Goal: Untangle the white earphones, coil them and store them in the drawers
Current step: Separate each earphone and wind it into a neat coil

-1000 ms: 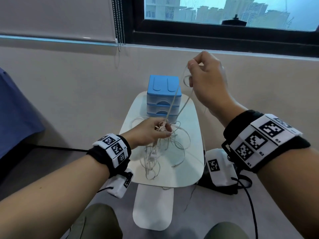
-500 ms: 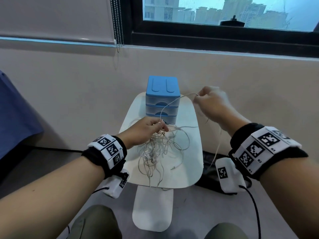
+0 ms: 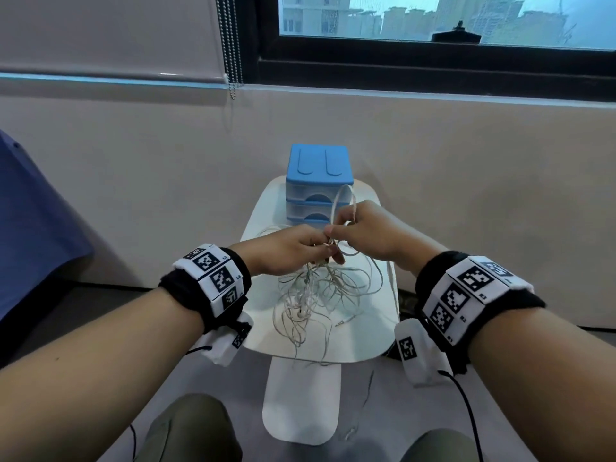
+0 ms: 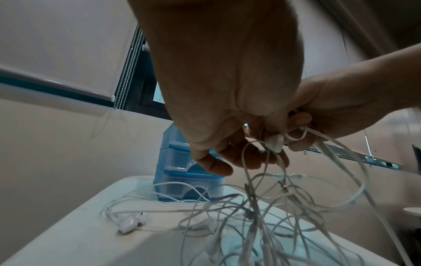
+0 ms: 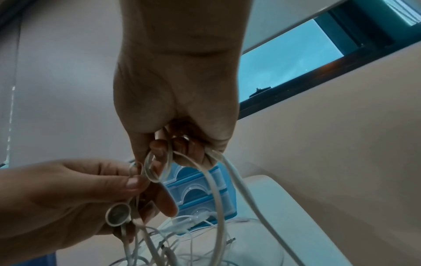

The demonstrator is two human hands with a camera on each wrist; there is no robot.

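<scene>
A tangle of white earphones [image 3: 320, 288] hangs over a small white table [image 3: 366, 335], in front of a blue set of drawers [image 3: 318, 186] with all its drawers closed. My left hand [image 3: 290, 251] pinches the cords at the top of the tangle, with an earbud [image 5: 117, 215] against its fingers. My right hand [image 3: 360, 231] meets it fingertip to fingertip and grips loops of cable [image 5: 214, 172] in its curled fingers. One loop [image 3: 343, 201] arches up above the right hand. A pair of earbuds [image 4: 133, 222] lies on the table to the left.
The table stands against a beige wall under a dark-framed window [image 3: 433, 38]. A bead chain [image 3: 231, 45] hangs from the blind at left. A blue cloth [image 3: 30, 228] is at the far left. My knees [image 3: 193, 428] are below the table's foot [image 3: 301, 405].
My right hand came down from high at the right to meet the left hand above the tangle. The long cord it held taut now forms a slack loop.
</scene>
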